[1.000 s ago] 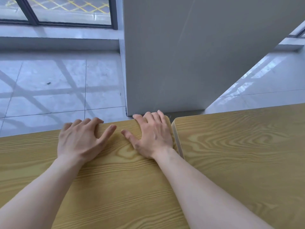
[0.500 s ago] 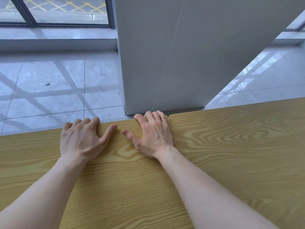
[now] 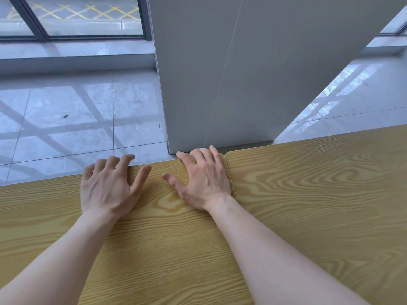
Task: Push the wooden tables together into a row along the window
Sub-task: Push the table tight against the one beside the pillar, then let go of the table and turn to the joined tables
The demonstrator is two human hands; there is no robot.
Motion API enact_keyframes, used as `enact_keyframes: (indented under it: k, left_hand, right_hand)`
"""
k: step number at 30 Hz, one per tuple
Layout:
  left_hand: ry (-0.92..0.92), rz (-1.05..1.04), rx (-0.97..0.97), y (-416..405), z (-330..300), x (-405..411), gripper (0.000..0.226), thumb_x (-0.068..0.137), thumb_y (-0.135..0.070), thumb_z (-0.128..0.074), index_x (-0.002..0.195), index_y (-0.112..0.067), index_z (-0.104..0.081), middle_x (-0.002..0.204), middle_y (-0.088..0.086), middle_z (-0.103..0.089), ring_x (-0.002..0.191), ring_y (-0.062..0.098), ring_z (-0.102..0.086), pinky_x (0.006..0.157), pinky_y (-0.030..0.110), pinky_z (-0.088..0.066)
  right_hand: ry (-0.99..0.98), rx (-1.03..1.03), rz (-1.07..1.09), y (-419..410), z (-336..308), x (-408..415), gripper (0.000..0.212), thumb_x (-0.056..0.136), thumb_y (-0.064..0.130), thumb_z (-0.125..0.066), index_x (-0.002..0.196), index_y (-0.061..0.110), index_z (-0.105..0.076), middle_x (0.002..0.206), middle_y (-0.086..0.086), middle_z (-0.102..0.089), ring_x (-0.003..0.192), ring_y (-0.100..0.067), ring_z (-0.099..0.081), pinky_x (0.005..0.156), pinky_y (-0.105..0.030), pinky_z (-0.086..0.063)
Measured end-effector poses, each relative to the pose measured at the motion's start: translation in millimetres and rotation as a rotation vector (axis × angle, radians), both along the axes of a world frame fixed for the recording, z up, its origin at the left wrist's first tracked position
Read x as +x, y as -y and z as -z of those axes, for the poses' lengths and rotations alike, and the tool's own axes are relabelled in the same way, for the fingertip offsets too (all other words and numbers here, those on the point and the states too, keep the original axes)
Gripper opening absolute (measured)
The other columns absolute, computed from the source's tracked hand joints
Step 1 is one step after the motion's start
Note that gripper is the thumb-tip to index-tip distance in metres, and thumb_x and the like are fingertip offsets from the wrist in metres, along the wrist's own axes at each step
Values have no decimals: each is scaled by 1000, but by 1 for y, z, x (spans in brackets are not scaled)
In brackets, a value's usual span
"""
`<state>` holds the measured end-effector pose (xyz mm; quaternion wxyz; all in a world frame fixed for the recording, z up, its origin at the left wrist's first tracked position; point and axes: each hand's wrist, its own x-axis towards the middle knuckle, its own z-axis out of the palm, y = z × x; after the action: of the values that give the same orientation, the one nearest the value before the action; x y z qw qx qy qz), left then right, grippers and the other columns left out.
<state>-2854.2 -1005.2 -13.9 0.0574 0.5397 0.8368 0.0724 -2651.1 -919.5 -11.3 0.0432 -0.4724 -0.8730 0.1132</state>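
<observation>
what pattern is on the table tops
Light yellowish wood grain with swirling rings, seen in the head view on both table tops.

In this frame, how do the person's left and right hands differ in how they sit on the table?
The left hand is partly lifted, its fingers curled and reaching past the far edge of the left table; the right hand lies flat, fingers extended to that edge. The left hand is away from the seam, while the right hand sits right beside the seam with the right table. Both are on the left table, grasping nothing.
</observation>
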Motion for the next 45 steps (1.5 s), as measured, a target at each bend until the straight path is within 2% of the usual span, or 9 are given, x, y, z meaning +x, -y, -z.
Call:
enact_keyframes:
  k: [3, 5, 7, 17, 27, 31, 38, 41, 45]
  left_hand:
    - [4, 27, 17, 8, -6, 4, 79, 94, -77, -19, 150, -29, -47, 149, 8, -54, 144, 32, -39, 123, 50, -17]
    - [-11, 82, 4, 15, -10, 11, 78, 95, -77, -18, 155, -31, -38, 160, 7, -43, 152, 31, -29, 127, 50, -8]
    - [-6, 102, 10, 20, -20, 18, 78, 96, -77, -18, 158, -33, -32, 165, 6, -35, 156, 29, -22, 128, 49, -4]
    - [6, 113, 117, 58, -109, 42, 78, 95, -79, -13, 161, -39, -24, 169, 2, -27, 159, 23, -13, 129, 48, 0]
    - [0, 166, 264, 189, -224, 93, 81, 93, -81, -12, 160, -39, -28, 169, 1, -29, 159, 25, -15, 128, 48, 4]
    - [16, 254, 313, 246, -268, 133, 81, 93, -81, -16, 160, -37, -29, 169, 3, -28, 159, 26, -13, 129, 48, 4]
    - [37, 417, 327, 305, -309, 220, 84, 90, -84, -13, 158, -38, -29, 167, 3, -31, 158, 26, -18, 129, 48, -2]
    - [55, 484, 338, 313, -323, 275, 85, 89, -85, -12, 158, -38, -30, 165, 3, -34, 157, 27, -22, 129, 49, -5]
    - [66, 601, 358, 314, -340, 372, 83, 91, -84, -15, 158, -38, -32, 164, 5, -37, 155, 29, -25, 129, 50, -7]
  right_hand:
    - [30, -34, -3, 3, -4, 1, 85, 94, 82, -15, 160, 31, -32, 162, -13, -38, 157, -32, -15, 127, -53, 5]
    - [49, -54, 19, 5, -10, 5, 85, 94, 82, -13, 163, 34, -22, 171, -12, -20, 160, -31, 3, 126, -54, 10]
    - [49, -59, 37, 9, -19, 10, 85, 94, 83, -13, 164, 35, -18, 173, -12, -12, 160, -30, 8, 126, -54, 11]
    - [22, -43, 105, 54, -105, 63, 86, 92, 86, -13, 164, 40, -6, 175, -7, 2, 160, -26, 13, 128, -49, 9]
    - [-19, 83, 227, 196, -229, 142, 93, 86, 91, -9, 164, 41, -4, 175, -5, 3, 160, -26, 9, 129, -50, 6]
    - [-37, 99, 262, 270, -276, 178, 98, 80, 92, -3, 164, 42, -4, 175, -3, 5, 160, -25, 7, 129, -51, 2]
    - [-62, 143, 391, 356, -336, 283, 90, 87, 89, -17, 163, 44, -4, 175, -3, 1, 160, -25, 0, 129, -48, 0]
    - [-75, 163, 466, 382, -353, 342, 93, 82, 92, -11, 163, 45, -2, 175, -3, 2, 160, -25, 0, 129, -48, 0]
    - [-100, 163, 582, 416, -365, 439, 91, 84, 92, -15, 162, 47, -1, 175, -2, 2, 161, -24, 0, 130, -48, -1]
